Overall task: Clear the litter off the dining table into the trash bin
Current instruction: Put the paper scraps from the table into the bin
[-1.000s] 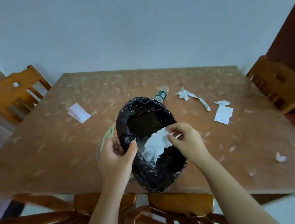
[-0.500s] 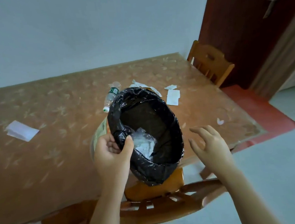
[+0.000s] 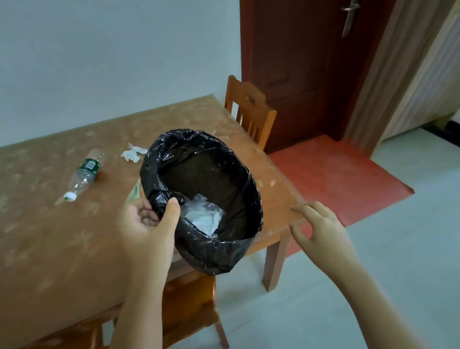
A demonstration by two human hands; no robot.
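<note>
- Trash bin (image 3: pixel 227 247), lined with a black bag, held up over the near right part of the dining table (image 3: pixel 43 246), tipped so the mouth faces up and toward the camera.
- Left hand (image 3: pixel 147 231) clamped on the bin's left rim, thumb inside the liner, fingers outside.
- Crumpled white paper and clear plastic (image 3: pixel 203 218) lying low inside the bin.
- Right hand (image 3: pixel 321 230) empty, fingers loosely spread and slightly curled, just beside the table's near right corner.
- Plastic bottle (image 3: pixel 85 173) lying flat on the table left of the bin, long axis diagonal, white cap toward the near left, base toward the far right.
- Torn white tissue (image 3: pixel 132 154) beyond the bin's far rim.
- Tabletop brown with a pale leaf pattern.
- Wooden chair (image 3: pixel 251 111) at the far right end, another chair (image 3: pixel 190 308) tucked under the near edge.
- Dark red door (image 3: pixel 310 56) with a metal handle, red mat (image 3: pixel 332 176) before it, pale floor, plain white wall.
</note>
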